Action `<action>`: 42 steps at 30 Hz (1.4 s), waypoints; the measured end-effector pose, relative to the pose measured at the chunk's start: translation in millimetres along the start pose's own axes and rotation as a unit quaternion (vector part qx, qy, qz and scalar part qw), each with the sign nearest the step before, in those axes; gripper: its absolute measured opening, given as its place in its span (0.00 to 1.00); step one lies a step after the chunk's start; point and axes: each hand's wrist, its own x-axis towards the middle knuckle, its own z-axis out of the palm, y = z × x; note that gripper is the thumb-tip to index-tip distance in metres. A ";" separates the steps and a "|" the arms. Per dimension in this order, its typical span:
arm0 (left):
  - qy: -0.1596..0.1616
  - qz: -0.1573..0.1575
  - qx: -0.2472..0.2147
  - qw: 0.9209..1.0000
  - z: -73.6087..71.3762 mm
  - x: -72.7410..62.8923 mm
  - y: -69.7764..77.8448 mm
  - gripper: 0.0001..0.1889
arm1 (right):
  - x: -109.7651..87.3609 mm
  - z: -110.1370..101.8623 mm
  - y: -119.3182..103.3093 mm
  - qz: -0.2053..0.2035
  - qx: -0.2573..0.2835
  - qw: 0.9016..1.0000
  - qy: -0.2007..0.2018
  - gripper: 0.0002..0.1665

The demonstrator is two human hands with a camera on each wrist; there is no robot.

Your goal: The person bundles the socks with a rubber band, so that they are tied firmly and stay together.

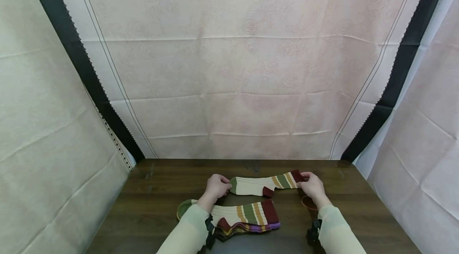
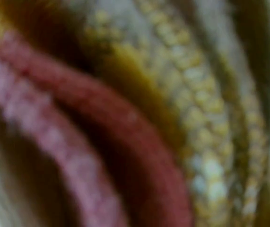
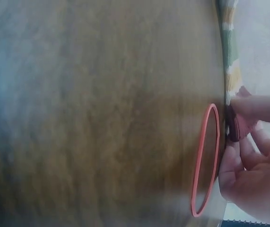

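Observation:
A cream sock [image 1: 249, 186] with green toe, maroon heel and striped leg stretches between both hands over the table. My left hand [image 1: 216, 188] pinches its green toe end. At the other end, my right hand [image 1: 313, 187] grips the maroon cuff [image 3: 239, 125] between thumb and fingers. Nearer the body lies a stack of striped socks [image 1: 247, 213], its layers edged maroon, purple and dark, partly covered by the left forearm. In the left wrist view, blurred knit folds [image 2: 139, 113] of pink, red and yellow fill the picture.
A red rubber band [image 1: 309, 203] lies on the brown wooden table [image 1: 161, 190] beside the right wrist. Pale fabric walls [image 1: 247, 66] with black strips [image 1: 82, 62] enclose the back and sides. A dark strapped device sits at each wrist.

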 end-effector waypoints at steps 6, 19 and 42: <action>-0.021 -0.015 -0.050 0.998 -5.9 2.3 3.4 0.05 | 0.8 -2.9 1.4 -0.003 0.019 1.000 0.002 0.25; -0.019 0.030 -0.168 0.985 -40.7 1.0 10.6 0.12 | -17.4 -16.8 -22.3 -0.050 0.177 0.983 -0.026 0.24; -0.069 0.023 -0.220 0.973 -138.9 -58.4 -22.9 0.17 | -74.3 4.2 -61.6 -0.050 0.257 0.953 -0.155 0.24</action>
